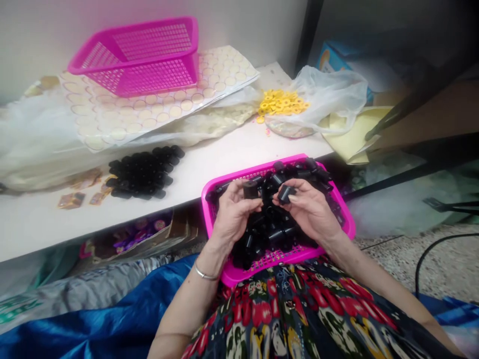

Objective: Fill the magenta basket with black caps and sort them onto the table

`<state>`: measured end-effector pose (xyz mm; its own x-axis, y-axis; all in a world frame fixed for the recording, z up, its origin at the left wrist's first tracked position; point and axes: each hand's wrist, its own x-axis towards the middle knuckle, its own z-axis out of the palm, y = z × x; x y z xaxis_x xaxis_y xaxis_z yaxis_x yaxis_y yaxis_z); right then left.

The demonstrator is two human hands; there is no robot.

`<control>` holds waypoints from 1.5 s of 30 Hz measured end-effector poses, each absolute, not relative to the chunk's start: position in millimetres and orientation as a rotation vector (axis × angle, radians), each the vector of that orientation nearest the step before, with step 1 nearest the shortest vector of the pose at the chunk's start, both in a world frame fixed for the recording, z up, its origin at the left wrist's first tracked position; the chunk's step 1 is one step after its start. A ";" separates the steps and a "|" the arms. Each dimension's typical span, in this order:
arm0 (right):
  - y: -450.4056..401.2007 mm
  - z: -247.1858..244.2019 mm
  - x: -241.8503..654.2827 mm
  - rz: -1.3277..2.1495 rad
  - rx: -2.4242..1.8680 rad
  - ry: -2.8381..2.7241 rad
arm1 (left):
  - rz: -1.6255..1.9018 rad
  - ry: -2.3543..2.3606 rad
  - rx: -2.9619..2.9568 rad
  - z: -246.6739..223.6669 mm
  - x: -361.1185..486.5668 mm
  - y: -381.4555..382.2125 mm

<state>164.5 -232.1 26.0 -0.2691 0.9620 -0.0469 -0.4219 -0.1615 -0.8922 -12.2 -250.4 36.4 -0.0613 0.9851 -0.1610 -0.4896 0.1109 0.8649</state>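
Patterned fabric (284,319) in red, yellow and dark tones is covering the person's body, and the near side of a pink basket (348,227) is lying right against it. Low on the left, a blue sheet (130,291) is spreading in folds. Short black pieces (275,234) are filling much of the basket, lying at all angles. Over this pile, the left hand (234,209) is pinching a black cylinder (250,190), thumb and fingers closed on it; the piece is standing roughly upright, a small hole showing in its top. A silvery bracelet (205,272) is circling the left wrist. Just beside, the right hand (310,207) is gripping a second black cylinder (286,194), tilted, between thumb and fingertips; the two held pieces are facing each other without touching.

Beyond the basket, a white table (194,172) is bearing a tight cluster of black cylinders (142,172), with small orange-brown packets (71,200) lying beside it. Farther back, yellow rings (280,102) are lying beside a clear plastic bag (329,94), and another pink basket (130,77) is resting on circle-printed sheets (220,70).
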 end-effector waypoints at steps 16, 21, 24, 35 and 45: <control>-254.4 22.5 158.2 1.085 -0.818 -1.519 | 1.353 0.818 0.277 36.6 2.2 -253.1; -254.0 20.1 160.2 0.898 -0.815 -1.663 | 1.363 0.801 0.285 31.0 7.4 -254.6; -253.8 17.1 161.5 0.838 -0.846 -1.689 | 1.383 0.816 0.287 28.3 7.9 -255.4; -253.8 16.7 159.6 0.649 -0.850 -1.772 | 1.402 0.858 0.355 30.9 19.2 -261.9; -240.0 32.2 165.9 0.778 -0.680 -1.834 | 1.239 1.001 0.602 42.6 17.8 -261.4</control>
